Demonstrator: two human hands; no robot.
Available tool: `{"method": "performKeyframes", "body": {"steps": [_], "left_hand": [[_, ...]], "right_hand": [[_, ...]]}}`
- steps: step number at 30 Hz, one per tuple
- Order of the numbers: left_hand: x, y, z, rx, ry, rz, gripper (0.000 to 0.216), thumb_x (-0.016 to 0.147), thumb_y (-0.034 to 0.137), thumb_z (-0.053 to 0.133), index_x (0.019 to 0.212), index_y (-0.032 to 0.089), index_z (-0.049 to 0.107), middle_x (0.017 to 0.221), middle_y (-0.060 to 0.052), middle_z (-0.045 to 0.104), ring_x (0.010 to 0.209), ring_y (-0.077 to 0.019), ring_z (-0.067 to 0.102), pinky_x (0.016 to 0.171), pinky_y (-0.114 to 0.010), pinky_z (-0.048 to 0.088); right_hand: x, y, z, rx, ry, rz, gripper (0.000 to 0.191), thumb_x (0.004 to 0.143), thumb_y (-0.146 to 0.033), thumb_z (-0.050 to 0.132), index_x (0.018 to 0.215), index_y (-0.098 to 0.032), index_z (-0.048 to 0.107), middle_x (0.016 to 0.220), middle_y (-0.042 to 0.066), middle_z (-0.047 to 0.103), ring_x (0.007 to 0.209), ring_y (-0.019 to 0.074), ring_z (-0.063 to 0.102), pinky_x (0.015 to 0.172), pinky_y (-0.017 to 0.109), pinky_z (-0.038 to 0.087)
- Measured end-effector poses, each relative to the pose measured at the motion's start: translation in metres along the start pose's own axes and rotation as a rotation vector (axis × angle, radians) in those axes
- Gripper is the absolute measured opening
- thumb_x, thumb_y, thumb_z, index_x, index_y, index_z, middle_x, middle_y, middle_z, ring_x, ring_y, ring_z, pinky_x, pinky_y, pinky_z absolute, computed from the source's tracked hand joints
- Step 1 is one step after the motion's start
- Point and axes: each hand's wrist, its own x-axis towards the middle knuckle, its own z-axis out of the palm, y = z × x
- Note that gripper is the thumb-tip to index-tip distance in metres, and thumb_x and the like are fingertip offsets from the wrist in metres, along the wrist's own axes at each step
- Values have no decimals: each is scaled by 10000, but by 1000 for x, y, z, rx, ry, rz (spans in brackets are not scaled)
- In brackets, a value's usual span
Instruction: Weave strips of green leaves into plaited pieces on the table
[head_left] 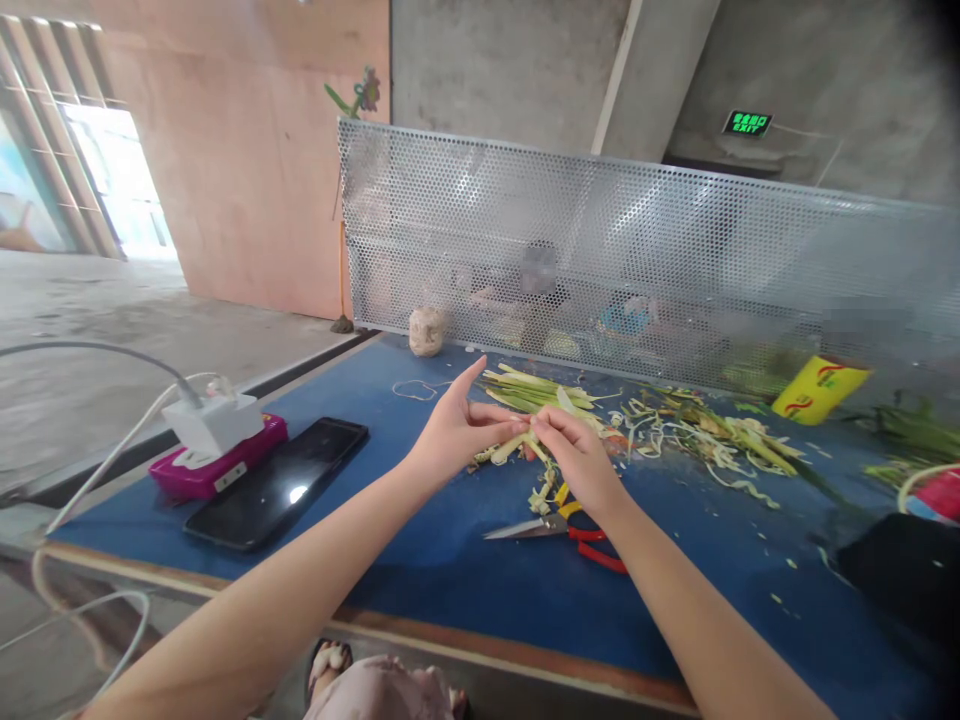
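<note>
My left hand (459,430) is closed in a pinch, with its index finger pointing upward. My right hand (581,462) pinches from the other side, and the fingertips of both hands meet. Between them is a pale green plant stalk (531,446), mostly hidden by the fingers. Just beyond lies a bunch of long green stalks (529,388). Below my right hand are scissors (551,524) with red and yellow handles, blades pointing left. Curled pale peelings (541,492) lie beside the scissors.
A black phone (277,485) and a magenta power strip (217,462) with a white charger sit at left. Plant scraps (712,430) spread across the right side, near a yellow packet (821,388). A perforated metal screen (637,250) borders the blue table (420,580). Behind it, a person is partly visible.
</note>
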Motion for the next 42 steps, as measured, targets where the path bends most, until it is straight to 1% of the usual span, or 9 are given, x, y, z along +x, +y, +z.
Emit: {"method": "performKeyframes", "body": {"steps": [4, 11, 14, 17, 19, 22, 27, 34, 42], "left_hand": [[0, 0, 0, 45, -18, 43, 946, 624, 163, 705, 1374, 174, 128, 657, -27, 676, 533, -109, 589, 456, -180, 387], [3, 1, -3, 39, 94, 144, 922, 605, 155, 720, 1352, 155, 179, 687, -31, 680, 719, -163, 642, 683, -269, 477], [4, 1, -3, 44, 134, 129, 871, 620, 171, 714, 1334, 145, 216, 695, -33, 674, 686, -138, 629, 616, -224, 471], [4, -3, 1, 45, 163, 16, 920, 650, 223, 697, 1359, 125, 120, 805, -77, 670, 653, -123, 602, 503, -197, 449], [2, -5, 4, -2, 148, -112, 983, 646, 261, 701, 1367, 102, 51, 879, -110, 652, 678, -141, 598, 474, -212, 455], [0, -8, 7, -67, 70, -216, 1018, 596, 212, 741, 1361, 69, 85, 787, -86, 649, 624, -136, 589, 466, -215, 451], [-2, -8, 7, -167, -5, -159, 1062, 577, 62, 732, 1367, 68, 23, 659, -41, 658, 524, -100, 573, 518, -214, 456], [0, -14, 7, -138, -28, -116, 1077, 582, 20, 695, 1368, 79, -40, 687, -51, 662, 569, -125, 588, 472, -207, 442], [0, -10, 5, 10, 40, -37, 1045, 590, 65, 689, 1376, 131, 5, 610, 29, 611, 505, -75, 527, 454, -180, 380]], "right_hand": [[-1, 5, 2, -6, 24, -3, 298, 812, -312, 438, 544, -204, 365, 478, -57, 349, 456, 88, 320, 462, 230, 275], [0, 13, 3, 35, -65, 39, 309, 796, -335, 460, 547, -203, 333, 467, -74, 279, 431, 74, 247, 429, 221, 223], [0, 10, 1, -21, -38, 2, 306, 812, -320, 438, 546, -203, 341, 468, -64, 330, 439, 80, 296, 440, 223, 259], [1, 8, 0, -103, 35, -76, 290, 827, -314, 419, 561, -202, 392, 506, -45, 409, 476, 94, 374, 480, 231, 317], [1, 8, -1, -148, 119, -116, 268, 828, -319, 423, 586, -204, 431, 521, -42, 419, 489, 100, 394, 493, 234, 336], [2, 9, -1, -177, 210, -161, 219, 815, -309, 449, 622, -207, 470, 572, -28, 475, 554, 115, 457, 551, 244, 378], [3, 12, -1, -154, 204, -208, 181, 759, -250, 512, 591, -201, 466, 762, 15, 586, 735, 154, 539, 670, 282, 412], [5, 19, -2, -21, 166, -185, 184, 734, -260, 553, 583, -198, 465, 759, 7, 565, 728, 147, 541, 693, 296, 414], [1, 7, -1, -187, 156, -223, 225, 700, -210, 563, 576, -207, 376, 611, -40, 443, 642, 126, 485, 640, 270, 384]]}}
